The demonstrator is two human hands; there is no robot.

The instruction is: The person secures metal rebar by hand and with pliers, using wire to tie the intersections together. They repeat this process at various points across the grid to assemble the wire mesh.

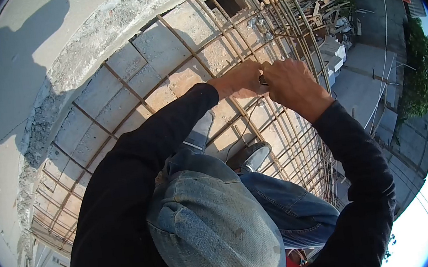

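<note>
My left hand (239, 79) and my right hand (296, 86) meet above the mesh of steel rebar (182, 43), near where a bundle of long bars runs along the right. Both have their fingers closed. Between them a small dark piece (263, 79) shows at the edge of my right hand; most of it is hidden, and I cannot name it. What my left fingers hold is covered as well. Below the hands, a thin dark wire (253, 121) curves over the bars.
My bent knee in jeans (213, 218) fills the lower middle. One shoe (256, 156) stands among the bars. A rough concrete edge (78, 56) borders the mesh on the left. Scrap wood (324, 13) lies at upper right, beyond the upright bars (307, 28); lower roofs (360, 72) lie further right.
</note>
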